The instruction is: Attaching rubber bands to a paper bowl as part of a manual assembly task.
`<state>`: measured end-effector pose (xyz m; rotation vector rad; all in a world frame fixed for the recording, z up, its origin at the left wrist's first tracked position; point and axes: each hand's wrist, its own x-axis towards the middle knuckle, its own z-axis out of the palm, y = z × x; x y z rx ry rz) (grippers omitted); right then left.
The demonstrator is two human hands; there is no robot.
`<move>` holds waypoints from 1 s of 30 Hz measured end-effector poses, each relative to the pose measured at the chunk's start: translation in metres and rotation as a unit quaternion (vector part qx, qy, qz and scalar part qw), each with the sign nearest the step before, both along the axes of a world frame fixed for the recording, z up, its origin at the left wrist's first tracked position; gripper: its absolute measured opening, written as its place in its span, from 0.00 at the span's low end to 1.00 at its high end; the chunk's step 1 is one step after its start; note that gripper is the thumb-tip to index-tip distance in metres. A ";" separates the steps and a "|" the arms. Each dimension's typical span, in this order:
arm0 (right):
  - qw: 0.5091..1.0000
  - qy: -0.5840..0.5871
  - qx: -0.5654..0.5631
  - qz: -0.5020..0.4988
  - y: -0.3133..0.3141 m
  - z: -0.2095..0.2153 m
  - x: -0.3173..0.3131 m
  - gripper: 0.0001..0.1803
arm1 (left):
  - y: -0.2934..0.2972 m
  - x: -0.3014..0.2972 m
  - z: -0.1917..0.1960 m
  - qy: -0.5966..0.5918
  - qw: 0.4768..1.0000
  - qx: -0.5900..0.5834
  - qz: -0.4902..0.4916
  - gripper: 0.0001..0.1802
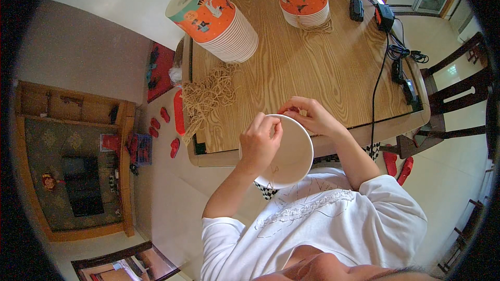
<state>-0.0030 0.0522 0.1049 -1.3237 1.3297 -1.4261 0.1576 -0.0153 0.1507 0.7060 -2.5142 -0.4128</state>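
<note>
A white paper bucket (pixel 294 156) is tilted over the near table edge, its open mouth facing me. My left hand (pixel 260 143) is closed, its fingers pinched at the far rim. My right hand (pixel 312 117) curls its fingers against the outside of the same rim; whatever lies between those fingertips is hidden. A short loop of brown paper cord (pixel 274 170) hangs at the bucket's near inner wall. Left of my hands lies a tangled pile of brown paper cords (pixel 208 93) on the wooden table (pixel 291 73).
A tall stack of upturned orange and green paper buckets (pixel 213 18) stands far left, a shorter stack (pixel 302 0) far centre with cords at its base. Black adapters and cables (pixel 385 18) line the table's right side. A dark wooden chair (pixel 458 93) stands at the right.
</note>
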 end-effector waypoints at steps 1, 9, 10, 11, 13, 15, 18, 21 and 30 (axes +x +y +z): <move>1.000 0.000 0.000 0.000 0.000 0.000 0.000 0.08 | 0.000 0.000 -0.001 0.001 1.000 0.001 -0.001 0.06; 0.997 -0.069 0.024 0.023 -0.002 -0.011 0.000 0.09 | -0.001 -0.002 -0.001 -0.005 1.000 -0.008 -0.001 0.06; 0.997 -0.069 0.025 0.023 -0.003 -0.013 0.001 0.09 | -0.001 -0.002 -0.001 -0.004 1.000 -0.009 -0.001 0.06; 0.995 -0.087 0.030 0.028 -0.005 -0.014 0.002 0.09 | -0.001 -0.002 -0.002 -0.004 1.000 -0.009 -0.001 0.06; 0.993 -0.106 0.035 0.033 -0.007 -0.015 0.003 0.08 | -0.001 -0.002 -0.002 -0.004 1.000 -0.007 0.000 0.06; 0.989 -0.136 0.052 0.038 -0.008 -0.013 0.003 0.08 | -0.002 -0.002 -0.002 -0.005 1.000 -0.008 0.000 0.06; 0.987 -0.143 0.052 0.044 -0.008 -0.012 0.003 0.08 | -0.002 -0.002 -0.001 -0.007 1.000 -0.007 0.001 0.06; 0.991 -0.124 0.040 0.031 -0.006 -0.013 0.005 0.07 | -0.001 -0.002 -0.001 -0.011 1.000 -0.006 0.002 0.06; 0.996 -0.084 0.042 -0.013 -0.001 -0.008 0.006 0.04 | -0.001 -0.003 0.016 -0.030 0.999 0.020 0.029 0.12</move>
